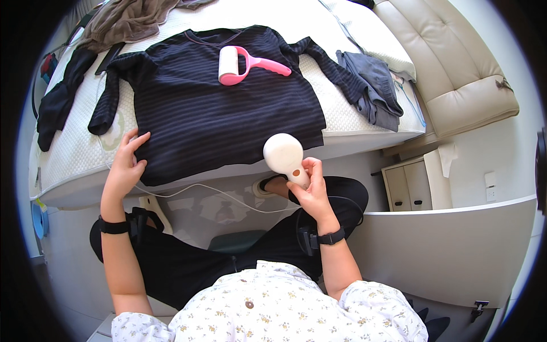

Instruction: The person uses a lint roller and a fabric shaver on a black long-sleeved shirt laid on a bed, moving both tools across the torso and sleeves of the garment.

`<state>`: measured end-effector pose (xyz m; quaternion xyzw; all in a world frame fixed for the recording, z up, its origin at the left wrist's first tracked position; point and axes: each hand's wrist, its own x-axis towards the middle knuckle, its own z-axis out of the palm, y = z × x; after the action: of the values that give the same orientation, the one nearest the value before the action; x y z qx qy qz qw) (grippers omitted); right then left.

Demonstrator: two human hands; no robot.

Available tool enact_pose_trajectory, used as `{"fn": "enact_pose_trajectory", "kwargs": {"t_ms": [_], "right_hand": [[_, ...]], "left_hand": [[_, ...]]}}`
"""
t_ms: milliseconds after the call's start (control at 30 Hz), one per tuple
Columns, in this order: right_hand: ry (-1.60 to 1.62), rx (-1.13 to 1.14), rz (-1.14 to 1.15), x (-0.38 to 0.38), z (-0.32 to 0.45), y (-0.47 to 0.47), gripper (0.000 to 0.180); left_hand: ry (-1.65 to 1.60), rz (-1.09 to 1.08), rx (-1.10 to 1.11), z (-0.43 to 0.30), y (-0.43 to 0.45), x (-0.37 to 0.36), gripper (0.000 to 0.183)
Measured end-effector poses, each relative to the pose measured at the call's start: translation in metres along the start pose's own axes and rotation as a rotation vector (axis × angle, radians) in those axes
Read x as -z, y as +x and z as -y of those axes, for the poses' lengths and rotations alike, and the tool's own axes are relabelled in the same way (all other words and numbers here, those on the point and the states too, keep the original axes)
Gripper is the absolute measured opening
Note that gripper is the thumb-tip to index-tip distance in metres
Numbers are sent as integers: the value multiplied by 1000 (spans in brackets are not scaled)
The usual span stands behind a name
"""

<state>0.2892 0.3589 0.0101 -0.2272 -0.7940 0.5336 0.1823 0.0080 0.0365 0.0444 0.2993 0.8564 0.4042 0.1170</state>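
A black striped long-sleeved shirt (192, 111) lies spread on a white quilted mattress (337, 119), its hem hanging over the near edge. My left hand (127, 164) is at the shirt's lower left corner; the fingers are partly hidden, so whether they pinch the cloth is unclear. In my right hand (314, 188) is a white handheld device with a round head, likely an electric fabric shaver (283, 151), held by its handle near the lower right hem. A white cord (222, 196) runs below the hem between my hands. On the shirt's chest rests a lint roller (230, 66) with a pink handle.
Folded grey clothing (374, 89) lies under the shirt's right cuff. At the left are a black garment (64, 98) and brown cloth (124, 21). A beige padded headboard or cushion (466, 60) is at the right, above a small cabinet (408, 186). A pale panel (436, 248) stands at my right.
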Motion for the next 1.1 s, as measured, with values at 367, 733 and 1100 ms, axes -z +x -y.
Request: {"fn": "enact_pose_trajectory", "kwargs": {"t_ms": [367, 733, 1100], "right_hand": [[-16, 65, -82, -27, -5, -1, 53], [-6, 16, -149, -13, 2, -1, 52], [110, -11, -435, 33, -14, 19, 54]], "left_hand": [[26, -9, -16, -1, 1, -2, 65], [-16, -8, 0, 0, -1, 0, 65], [8, 3, 12, -5, 0, 1, 65]]}}
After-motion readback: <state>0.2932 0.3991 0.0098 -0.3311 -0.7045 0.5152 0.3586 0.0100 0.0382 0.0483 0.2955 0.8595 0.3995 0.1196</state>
